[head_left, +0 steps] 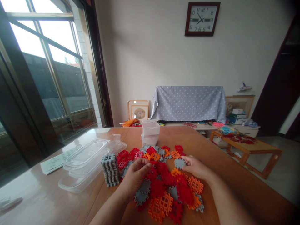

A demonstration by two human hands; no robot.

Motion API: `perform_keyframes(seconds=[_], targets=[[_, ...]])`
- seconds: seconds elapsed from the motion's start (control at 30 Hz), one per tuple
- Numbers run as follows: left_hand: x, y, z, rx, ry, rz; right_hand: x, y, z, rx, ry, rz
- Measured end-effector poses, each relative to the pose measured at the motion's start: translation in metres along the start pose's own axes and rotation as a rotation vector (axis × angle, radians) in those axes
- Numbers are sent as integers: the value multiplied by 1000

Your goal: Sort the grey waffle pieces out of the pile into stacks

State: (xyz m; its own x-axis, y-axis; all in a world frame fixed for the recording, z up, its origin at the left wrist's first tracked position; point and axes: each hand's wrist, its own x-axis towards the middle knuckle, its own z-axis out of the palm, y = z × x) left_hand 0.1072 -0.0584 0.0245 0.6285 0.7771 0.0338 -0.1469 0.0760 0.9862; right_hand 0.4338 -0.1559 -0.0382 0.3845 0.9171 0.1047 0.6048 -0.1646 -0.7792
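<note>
A heap of flat plastic waffle tiles (167,181) in red, orange and grey lies on the wooden table (234,187). My right hand (195,167) pinches a grey tile (179,162) at the heap's right side. Over the heap's left side my left hand (134,176) rests with its fingers curled at the tiles; what they hold, if anything, is hidden. A neat stack of grey tiles (110,169) stands upright just left of my left hand.
Clear plastic lids and shallow trays (86,159) lie at the left, with a paper sheet (55,162) beside them. Stacked clear boxes (150,132) stand behind the heap. Beyond the table are a low wooden table (248,150) and a cloth-covered cabinet (188,103).
</note>
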Motion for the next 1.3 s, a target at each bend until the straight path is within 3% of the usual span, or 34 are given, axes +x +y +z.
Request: perform_keyframes(seconds=[0.3, 0.5, 0.6, 0.73, 0.87, 1.0, 1.3], targets=[[5, -4, -7, 39, -7, 13, -1, 1, 2, 26, 30, 21], [8, 2, -13, 138, 22, 93, 0, -6, 1, 9, 78, 23], [12, 1, -20, 282, 82, 164, -3, -21, 4, 4, 99, -33], [11, 2, -31, 669, 135, 264, -10, -47, 15, -3, 72, -121], [-3, 13, -35, 988, -59, 252, -15, -59, 26, -50, 64, -198], [-17, 24, -30, 1149, -257, 224, -17, -61, 30, -85, 55, -217], [-18, 14, -21, 1218, -275, 213, -25, -74, 30, -97, -23, -195]])
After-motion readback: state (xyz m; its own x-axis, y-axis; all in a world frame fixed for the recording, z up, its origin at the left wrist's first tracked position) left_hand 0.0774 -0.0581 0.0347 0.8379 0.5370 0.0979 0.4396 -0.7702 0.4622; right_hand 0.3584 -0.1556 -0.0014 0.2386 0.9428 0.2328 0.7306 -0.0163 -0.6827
